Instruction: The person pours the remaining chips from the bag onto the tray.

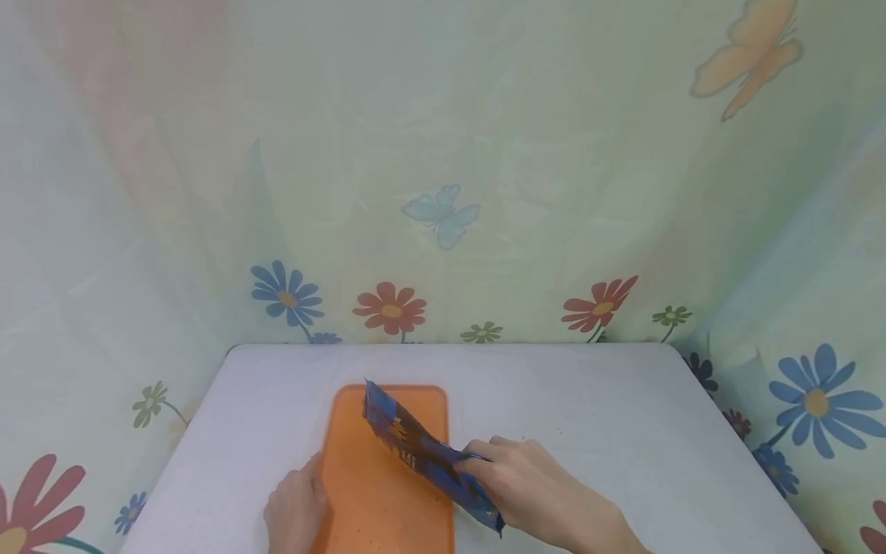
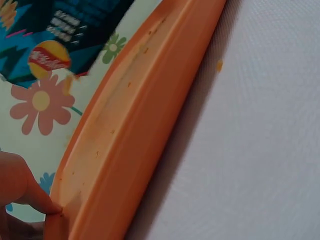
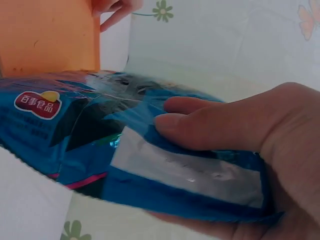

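My right hand (image 1: 529, 488) grips a blue chip bag (image 1: 408, 438) near one end, thumb on one face and fingers behind in the right wrist view. The bag slants over an orange plastic tray (image 1: 374, 508), its far end up and to the left. A pale printed strip shows beside the thumb. My left hand (image 1: 294, 508) pinches the tray's left rim, with a fingertip (image 2: 52, 207) right on the edge in the left wrist view. Small crumbs (image 2: 129, 84) are scattered inside the tray. The bag's inside is hidden.
Under the tray lies a white table (image 1: 588, 415), with a yellowish crumb (image 2: 219, 65) beside the tray's outer wall. A pale curtain (image 1: 443, 154) printed with flowers and butterflies surrounds the table at the back and sides.
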Demonstrator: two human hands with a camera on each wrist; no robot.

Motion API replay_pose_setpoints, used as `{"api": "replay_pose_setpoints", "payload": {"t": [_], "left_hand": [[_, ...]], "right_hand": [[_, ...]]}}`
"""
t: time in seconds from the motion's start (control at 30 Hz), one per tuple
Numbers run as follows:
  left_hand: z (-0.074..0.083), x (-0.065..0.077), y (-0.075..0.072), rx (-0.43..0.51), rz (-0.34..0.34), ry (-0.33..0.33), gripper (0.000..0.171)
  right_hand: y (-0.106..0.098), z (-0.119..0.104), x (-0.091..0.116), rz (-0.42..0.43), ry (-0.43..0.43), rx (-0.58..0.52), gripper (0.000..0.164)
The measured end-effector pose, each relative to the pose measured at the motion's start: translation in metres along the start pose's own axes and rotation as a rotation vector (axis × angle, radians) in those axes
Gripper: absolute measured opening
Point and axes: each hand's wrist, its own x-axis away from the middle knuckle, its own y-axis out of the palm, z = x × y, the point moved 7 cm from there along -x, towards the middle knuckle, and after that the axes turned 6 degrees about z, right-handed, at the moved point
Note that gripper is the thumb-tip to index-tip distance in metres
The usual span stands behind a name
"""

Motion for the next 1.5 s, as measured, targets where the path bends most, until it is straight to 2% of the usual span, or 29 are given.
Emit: {"api": "replay_pose_setpoints", "payload": {"t": [0.4, 0.7, 1.03, 1.27, 1.37, 1.5], "left_hand": [[-0.001, 0.000, 0.001, 0.002, 0.002, -0.022, 0.040], [-0.001, 0.000, 0.001, 0.012, 0.007, -0.006, 0.040], [-0.002, -0.001, 0.001, 0.010, 0.005, 0.002, 0.041], [0.000, -0.001, -0.001, 0.024, 0.026, 0.035, 0.041], [-0.001, -0.001, -0.002, 0.027, 0.021, 0.027, 0.041], [-0.001, 0.000, -0.002, 0.038, 0.003, 0.021, 0.041]], "right_hand": [[0.001, 0.000, 0.000, -0.035, 0.040, 0.017, 0.022], [0.001, -0.001, -0.001, -0.047, 0.049, 0.009, 0.022], [-0.008, -0.003, -0.001, -0.024, 0.044, 0.067, 0.026], [-0.013, -0.003, 0.000, 0.043, 0.022, 0.068, 0.024], [-0.014, -0.004, 0.000, 0.065, 0.014, 0.063, 0.023], [-0.012, -0.004, 0.000, 0.049, 0.021, 0.055, 0.022]]}}
